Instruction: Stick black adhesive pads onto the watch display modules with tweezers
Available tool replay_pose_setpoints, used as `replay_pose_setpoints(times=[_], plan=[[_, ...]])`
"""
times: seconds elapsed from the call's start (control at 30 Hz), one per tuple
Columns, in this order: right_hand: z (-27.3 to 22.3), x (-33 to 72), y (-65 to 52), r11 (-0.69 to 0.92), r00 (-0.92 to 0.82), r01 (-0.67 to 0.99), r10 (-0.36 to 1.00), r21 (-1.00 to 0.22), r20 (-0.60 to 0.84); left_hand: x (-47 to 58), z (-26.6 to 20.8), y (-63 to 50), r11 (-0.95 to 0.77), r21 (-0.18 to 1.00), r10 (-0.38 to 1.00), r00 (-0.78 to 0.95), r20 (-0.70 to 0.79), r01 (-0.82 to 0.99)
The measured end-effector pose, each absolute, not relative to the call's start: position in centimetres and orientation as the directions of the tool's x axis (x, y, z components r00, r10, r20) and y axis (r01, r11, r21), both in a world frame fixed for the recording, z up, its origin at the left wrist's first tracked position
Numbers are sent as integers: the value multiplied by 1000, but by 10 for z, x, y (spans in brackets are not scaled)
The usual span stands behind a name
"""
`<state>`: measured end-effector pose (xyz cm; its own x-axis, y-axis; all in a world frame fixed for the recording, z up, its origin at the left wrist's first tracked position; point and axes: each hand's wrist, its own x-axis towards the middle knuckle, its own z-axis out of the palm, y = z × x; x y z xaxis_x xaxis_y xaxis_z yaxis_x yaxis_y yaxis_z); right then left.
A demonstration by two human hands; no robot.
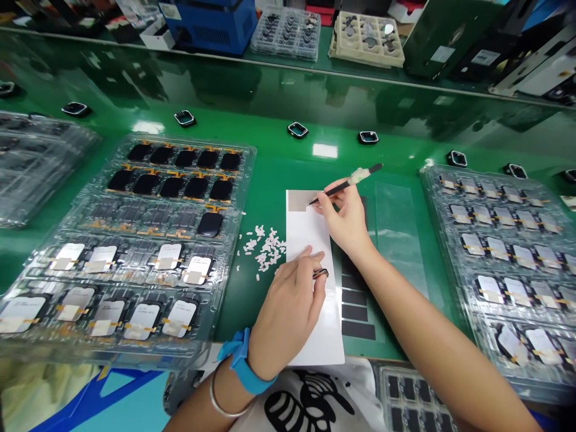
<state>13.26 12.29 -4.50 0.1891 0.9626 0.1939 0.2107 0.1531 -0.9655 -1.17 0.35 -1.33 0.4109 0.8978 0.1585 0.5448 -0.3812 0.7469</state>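
Observation:
My right hand [344, 216] pinches black tweezers [339, 188] with whitish wrapping near their rear end. Their tip meets the edge of a grey patch [297, 201] at the top of a white sheet [310, 231]. Lower on that sheet rests my left hand [292, 294], fingers curled closed. A small dark piece with a shiny edge [321, 273] shows between its thumb and fingers; its kind is hidden. Small pale pieces [269, 247] lie scattered left of the sheet. To its right, dark strips [355, 313] are partly covered by my right forearm.
A clear tray [234, 252] at left carries black screens [171, 185] and white-backed parts [180, 318]. Another clear tray [463, 264] with white-backed parts stands at right. Several watch cases [297, 129] line the green bench's back. A shelf [297, 66] above bears boxes and trays.

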Motion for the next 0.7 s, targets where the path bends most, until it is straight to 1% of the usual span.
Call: replay_pose_setpoints(times=[0.23,0.4,0.57,0.63,0.7], plan=[[-47,133,125,143,180,146,969,-979,169,-13,-14,2,-404,719,893,414,176,566],[-40,133,122,117,83,19,989,-993,118,-12,-15,3,-400,723,894,412,174,563],[-30,135,117,74,-22,-82,997,-994,76,-12,-16,4,-367,771,904,396,164,520],[-23,138,117,72,-25,-107,997,-992,75,-14,-15,4,-347,803,913,372,171,484],[-11,142,115,86,-3,-136,996,-987,87,-15,-14,2,-295,854,937,304,170,430]])
